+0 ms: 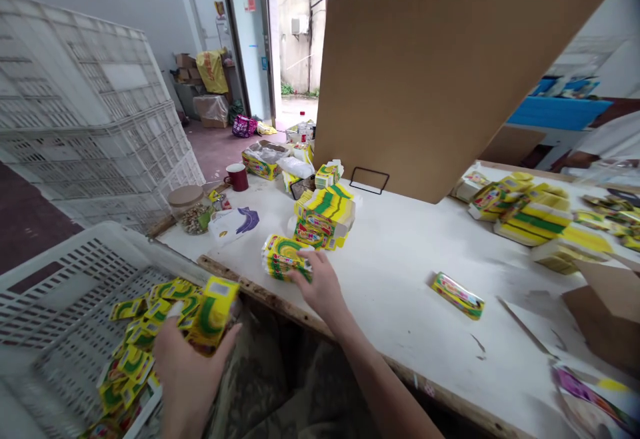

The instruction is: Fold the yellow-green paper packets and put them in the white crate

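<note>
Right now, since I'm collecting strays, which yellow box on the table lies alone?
The single box right of the right hand, lying flat; the table's other boxes are grouped.

- Pack [213,312]: yellow with a curved green band and a pale patch near its upper end; tilted, raised between thumb and fingers of the left hand [183,372], beside the heap in the crate [65,242]; its lower part is blurred.
- Boxes [280,256]: a compact yellow-and-green group with red print, whitish edges on the left; lying on the table [385,286] near its front edge, right end in the right hand [324,286].
</note>
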Motion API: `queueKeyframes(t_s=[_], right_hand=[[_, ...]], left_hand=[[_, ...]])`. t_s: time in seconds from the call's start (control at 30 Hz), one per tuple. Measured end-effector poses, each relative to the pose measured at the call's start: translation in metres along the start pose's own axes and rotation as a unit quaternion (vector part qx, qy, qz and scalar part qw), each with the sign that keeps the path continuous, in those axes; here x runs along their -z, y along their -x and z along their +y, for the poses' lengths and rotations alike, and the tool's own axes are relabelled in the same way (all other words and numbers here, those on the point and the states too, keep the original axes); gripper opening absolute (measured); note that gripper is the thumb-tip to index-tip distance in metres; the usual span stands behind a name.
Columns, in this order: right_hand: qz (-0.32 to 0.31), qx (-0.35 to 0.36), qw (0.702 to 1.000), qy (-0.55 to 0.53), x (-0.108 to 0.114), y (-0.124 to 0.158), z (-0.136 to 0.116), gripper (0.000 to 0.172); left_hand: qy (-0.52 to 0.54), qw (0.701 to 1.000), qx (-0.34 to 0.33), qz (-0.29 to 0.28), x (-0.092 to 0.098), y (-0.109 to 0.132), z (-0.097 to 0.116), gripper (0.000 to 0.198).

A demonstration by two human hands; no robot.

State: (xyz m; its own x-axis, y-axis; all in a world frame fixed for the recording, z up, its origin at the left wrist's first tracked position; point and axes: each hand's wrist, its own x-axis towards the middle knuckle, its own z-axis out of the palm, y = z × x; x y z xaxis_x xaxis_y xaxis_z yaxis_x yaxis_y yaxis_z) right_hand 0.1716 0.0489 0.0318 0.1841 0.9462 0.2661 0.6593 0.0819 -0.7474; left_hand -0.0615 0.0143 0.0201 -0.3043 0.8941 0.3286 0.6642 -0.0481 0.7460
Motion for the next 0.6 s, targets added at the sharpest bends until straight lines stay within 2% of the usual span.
queueKeyframes(t_s=[0.03, 0.1, 0.23, 0.33, 0.4, 0.43, 0.47, 0.53, 0.6], right_hand=[[0.025, -0.024, 0.999, 0.035, -0.003, -0.010, 0.004, 0.027], [0.038, -0.049, 0.996, 0.069, -0.010, -0.026, 0.012, 0.014], [0.031, -0.046, 0.996, 0.065, -0.018, -0.034, 0.017, 0.016], [0.008, -0.028, 0.999, 0.039, -0.015, -0.018, 0.008, 0.019], [-0.037, -0.007, 0.999, -0.002, -0.011, 0.001, -0.003, 0.023], [-0.074, 0.007, 0.997, -0.034, -0.011, 0.012, -0.009, 0.025], [-0.140, 0.023, 0.985, -0.103, -0.011, 0.023, -0.015, 0.026], [-0.256, 0.018, 0.934, -0.250, -0.014, 0.043, -0.027, 0.027], [-0.293, -0.013, 0.883, -0.367, -0.020, 0.057, -0.037, 0.033]], left_hand=[[-0.012, 0.999, 0.018, 0.034, 0.004, -0.004, -0.004, 0.077], [-0.003, 0.998, 0.040, 0.045, 0.008, -0.007, -0.013, 0.081], [0.132, 0.987, 0.082, -0.040, -0.007, 0.008, -0.024, 0.070], [0.276, 0.943, 0.142, -0.123, -0.029, 0.023, -0.019, 0.068], [0.390, 0.893, 0.170, -0.144, -0.041, 0.028, -0.008, 0.074], [0.446, 0.866, 0.184, -0.136, -0.045, 0.030, -0.001, 0.075], [0.492, 0.839, 0.196, -0.124, -0.048, 0.030, 0.006, 0.071], [0.553, 0.799, 0.217, -0.093, -0.050, 0.028, 0.022, 0.057], [0.587, 0.774, 0.229, -0.054, -0.049, 0.024, 0.034, 0.046]])
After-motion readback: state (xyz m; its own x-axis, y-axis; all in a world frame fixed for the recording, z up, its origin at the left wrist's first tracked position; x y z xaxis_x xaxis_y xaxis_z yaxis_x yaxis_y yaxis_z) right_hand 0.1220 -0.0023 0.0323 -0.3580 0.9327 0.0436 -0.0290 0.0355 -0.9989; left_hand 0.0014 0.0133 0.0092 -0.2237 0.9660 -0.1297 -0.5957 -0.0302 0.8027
